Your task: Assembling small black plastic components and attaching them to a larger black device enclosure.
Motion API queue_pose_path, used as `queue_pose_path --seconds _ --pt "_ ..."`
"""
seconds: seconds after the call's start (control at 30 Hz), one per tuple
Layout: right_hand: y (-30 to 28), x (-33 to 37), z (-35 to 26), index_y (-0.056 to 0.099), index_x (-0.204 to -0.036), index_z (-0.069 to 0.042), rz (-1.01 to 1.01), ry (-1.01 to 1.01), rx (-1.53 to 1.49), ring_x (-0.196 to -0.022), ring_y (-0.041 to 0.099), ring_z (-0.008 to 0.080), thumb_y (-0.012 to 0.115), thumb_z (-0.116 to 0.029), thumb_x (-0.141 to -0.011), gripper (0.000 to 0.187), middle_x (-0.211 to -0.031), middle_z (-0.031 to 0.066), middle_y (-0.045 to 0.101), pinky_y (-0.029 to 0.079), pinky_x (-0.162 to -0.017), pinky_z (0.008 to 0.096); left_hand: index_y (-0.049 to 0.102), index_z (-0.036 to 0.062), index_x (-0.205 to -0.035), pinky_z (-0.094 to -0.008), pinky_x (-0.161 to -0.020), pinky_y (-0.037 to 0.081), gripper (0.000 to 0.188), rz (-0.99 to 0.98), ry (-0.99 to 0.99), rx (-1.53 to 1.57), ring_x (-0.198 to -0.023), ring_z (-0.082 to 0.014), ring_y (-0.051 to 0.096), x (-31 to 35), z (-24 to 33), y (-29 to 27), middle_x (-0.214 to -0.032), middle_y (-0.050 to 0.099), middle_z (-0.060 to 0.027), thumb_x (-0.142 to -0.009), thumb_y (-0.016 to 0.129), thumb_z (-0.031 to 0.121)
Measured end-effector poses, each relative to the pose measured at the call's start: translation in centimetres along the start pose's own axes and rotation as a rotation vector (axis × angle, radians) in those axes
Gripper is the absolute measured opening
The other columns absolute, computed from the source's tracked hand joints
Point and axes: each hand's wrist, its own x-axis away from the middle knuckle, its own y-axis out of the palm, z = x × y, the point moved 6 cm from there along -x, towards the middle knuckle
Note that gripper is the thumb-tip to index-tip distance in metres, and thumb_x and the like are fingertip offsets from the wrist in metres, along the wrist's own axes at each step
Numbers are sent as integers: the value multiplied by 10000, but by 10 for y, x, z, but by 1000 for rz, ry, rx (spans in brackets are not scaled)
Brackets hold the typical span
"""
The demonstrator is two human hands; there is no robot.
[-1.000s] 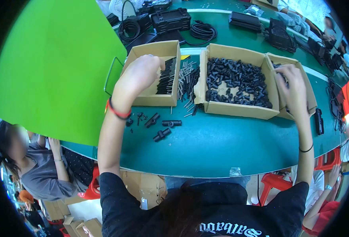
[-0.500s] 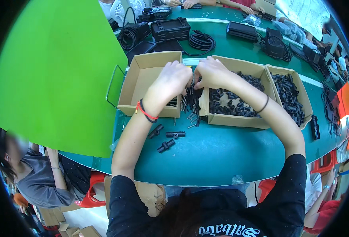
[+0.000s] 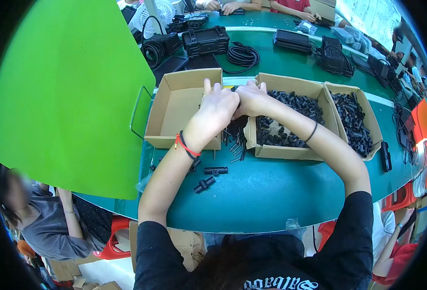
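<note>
We've got left hand (image 3: 217,107) and right hand (image 3: 253,100) together over the pins (image 3: 235,148), piled between left carton (image 3: 174,104) and middle carton (image 3: 291,153); fingertips hidden, can't tell if either grip pinches anything, one left finger sticks out; black fittings (image 3: 216,170) on table (image 3: 271,193) nearer us

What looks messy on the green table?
Loose rods lie jumbled on the table between the left box and middle box, so they look spilled. The middle box's left edge also looks ragged and bent outward.
</note>
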Motion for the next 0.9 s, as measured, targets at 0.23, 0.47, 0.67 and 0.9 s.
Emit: queue_pose_path --seconds 0.23,0.47,0.67,0.9 --pt "-20 12 6 756 -853 -169 126 -71 -139 -945 624 226 800 -312 -685 225 -897 60 718 309 -869 512 710 83 -675 -743 -1047 136 35 94 3 -38 -936 -307 580 0 -2 -14 -781 640 -86 -669 742 73" --pt "-94 83 29 673 -967 -8 412 -295 -837 -874 599 76 654 -142 -907 148 -910 33 675 489 -826 239 674 63 -704 -730 -1064 117 41 133 1 -18 -926 -302 582 5 3 -35 -769 628 -91 -724 698 37" --pt "-98 142 42 645 -1093 -16 555 -226 -976 -919 641 105 657 -143 -918 216 -973 55 670 511 -864 254 565 11 -872 -396 -764 532 73 333 206 382 -820 -264 670 2 34 -87 -847 669 -118 -910 600 62" --pt "-82 192 43 599 -1090 29 601 -309 -1379 -983 644 144 596 -47 -941 167 -1028 88 654 495 -901 285 585 -53 -1034 -236 -651 577 124 -151 221 1616 -777 -199 714 11 82 -88 -907 690 -177 -921 608 -7"
